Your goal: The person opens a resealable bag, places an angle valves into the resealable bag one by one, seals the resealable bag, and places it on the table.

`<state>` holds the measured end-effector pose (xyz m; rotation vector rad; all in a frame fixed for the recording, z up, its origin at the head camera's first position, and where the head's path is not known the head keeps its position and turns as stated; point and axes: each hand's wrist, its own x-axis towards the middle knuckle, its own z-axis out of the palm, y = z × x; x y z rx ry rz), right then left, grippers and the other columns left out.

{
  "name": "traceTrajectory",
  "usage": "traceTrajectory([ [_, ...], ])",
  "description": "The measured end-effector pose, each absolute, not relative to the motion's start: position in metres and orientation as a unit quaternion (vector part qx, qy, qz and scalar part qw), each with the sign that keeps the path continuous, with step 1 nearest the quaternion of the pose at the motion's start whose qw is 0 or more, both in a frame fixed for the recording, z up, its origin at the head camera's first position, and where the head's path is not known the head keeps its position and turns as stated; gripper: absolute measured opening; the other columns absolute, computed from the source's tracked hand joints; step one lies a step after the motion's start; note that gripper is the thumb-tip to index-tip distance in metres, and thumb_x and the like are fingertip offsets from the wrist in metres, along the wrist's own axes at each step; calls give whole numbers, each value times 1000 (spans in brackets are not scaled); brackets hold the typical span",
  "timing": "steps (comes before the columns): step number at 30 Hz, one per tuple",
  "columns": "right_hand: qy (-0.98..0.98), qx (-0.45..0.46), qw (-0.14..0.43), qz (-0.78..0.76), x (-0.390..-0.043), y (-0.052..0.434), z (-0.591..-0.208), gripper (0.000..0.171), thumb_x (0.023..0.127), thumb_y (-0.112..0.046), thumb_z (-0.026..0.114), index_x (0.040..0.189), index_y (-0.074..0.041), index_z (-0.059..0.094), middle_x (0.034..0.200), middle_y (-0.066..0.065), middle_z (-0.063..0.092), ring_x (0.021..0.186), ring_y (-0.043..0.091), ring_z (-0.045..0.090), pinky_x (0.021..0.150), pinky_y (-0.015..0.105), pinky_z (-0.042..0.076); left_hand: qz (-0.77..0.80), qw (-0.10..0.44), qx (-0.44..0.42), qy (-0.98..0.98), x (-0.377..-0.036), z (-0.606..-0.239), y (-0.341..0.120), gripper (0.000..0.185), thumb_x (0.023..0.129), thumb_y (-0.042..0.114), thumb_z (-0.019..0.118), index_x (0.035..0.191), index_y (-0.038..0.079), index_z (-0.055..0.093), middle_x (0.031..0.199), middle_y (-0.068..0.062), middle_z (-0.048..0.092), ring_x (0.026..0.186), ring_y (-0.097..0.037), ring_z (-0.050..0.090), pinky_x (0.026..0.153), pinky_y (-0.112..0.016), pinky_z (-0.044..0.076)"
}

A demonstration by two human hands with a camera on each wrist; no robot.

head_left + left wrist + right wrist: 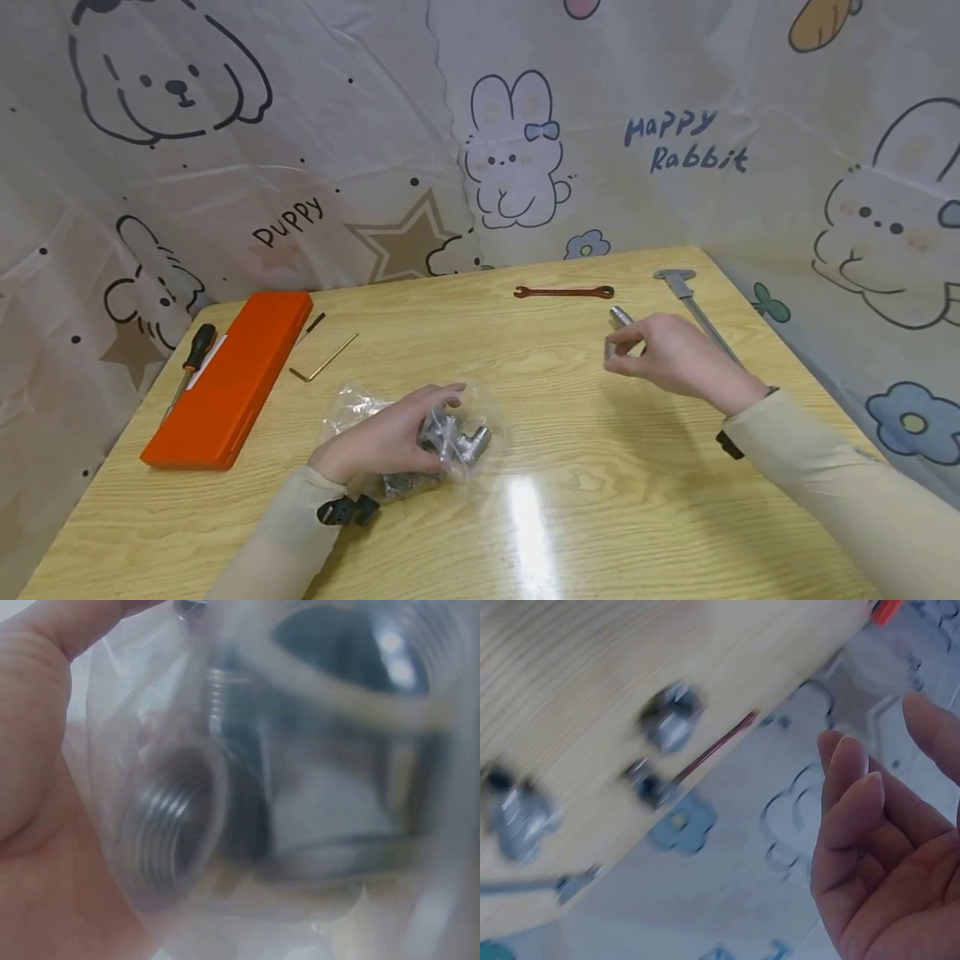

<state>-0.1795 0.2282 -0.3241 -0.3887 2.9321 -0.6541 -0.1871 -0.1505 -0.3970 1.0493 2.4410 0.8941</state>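
Note:
My left hand (393, 437) grips a clear plastic bag (352, 408) with metal pipe fittings inside. Through the film in the left wrist view, a threaded opening of one fitting (176, 825) shows beside the thumb. My right hand (671, 354) hovers over the right part of the table, thumb and fingers apart. Nothing lies between those fingers in the right wrist view. Around that hand are loose metal fittings, one (620, 316) just beyond the fingers and another (609, 350) partly behind the fingertips. The right wrist view has a further fitting (521, 817), blurred.
A red wrench (564, 292) lies at the back, and a grey caliper (693, 304) along the right. At left are an orange case (232, 383), a black-handled screwdriver (198, 348), a gold hex key (326, 360) and a thin black-handled tool (315, 323). Printed cloth (390, 150) hangs behind.

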Motion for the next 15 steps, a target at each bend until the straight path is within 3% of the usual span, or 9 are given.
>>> traceTrajectory([
  [5,969,-101,64,-215,-187,256,-325,49,90,-28,74,128,2,64,110,14,70,63,16,56,57,34,45,314,167,369,858,-187,-397,-152,100,75,18,88,156,15,29,143,-8,49,127,-23,48,103,-43,44],
  [8,969,-109,62,-211,-191,265,-331,50,90,-26,74,129,4,63,114,17,69,65,14,60,61,36,49,316,169,369,857,-188,-397,-152,100,75,18,88,156,15,29,143,-8,48,126,-22,49,102,-42,45],
  [13,965,-154,64,-203,-200,270,-344,49,90,-21,75,130,3,62,121,22,65,55,11,53,61,37,50,317,172,374,855,-188,-398,-152,99,76,17,87,156,13,28,143,-9,48,123,-20,51,100,-40,47],
  [15,965,-177,67,-183,-204,267,-346,49,88,-19,76,130,3,62,124,23,63,55,16,56,66,40,53,315,171,375,855,-188,-399,-152,99,76,17,87,156,13,28,143,-9,48,123,-20,51,99,-40,47],
])
